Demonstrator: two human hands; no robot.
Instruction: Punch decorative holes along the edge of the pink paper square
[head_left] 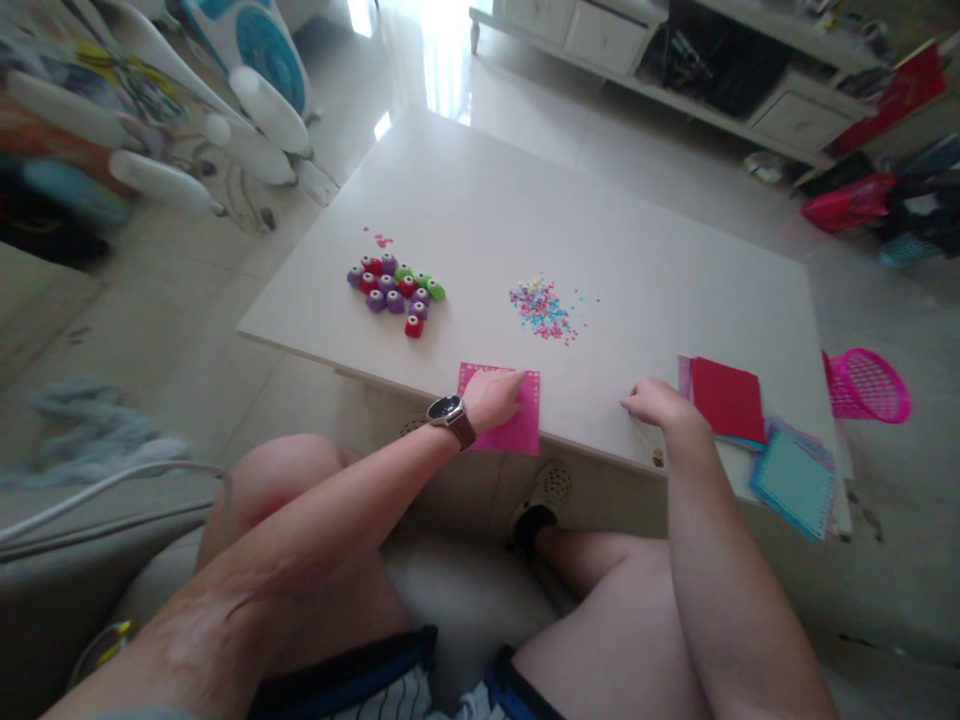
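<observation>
A square of bright pink paper (517, 430) lies at the table's near edge, overhanging it slightly, with small pale shapes along its borders. My left hand (495, 398), wearing a watch on the wrist, rests on this paper with a finger stretched toward its upper right part. To the right, my right hand (654, 402) is closed in a pinch just above the table. A tiny purplish spot shows at its fingertips, too small to name. Beyond the paper is a scattered pile of small pink, blue and pale confetti pieces (546, 312).
Several purple, red and green craft punches (394, 288) cluster on the left of the white table (480, 200), beside a few red bits (383, 241). Stacked red paper (726, 400) and light blue sheets (795, 475) lie at right, near a pink basket (870, 386).
</observation>
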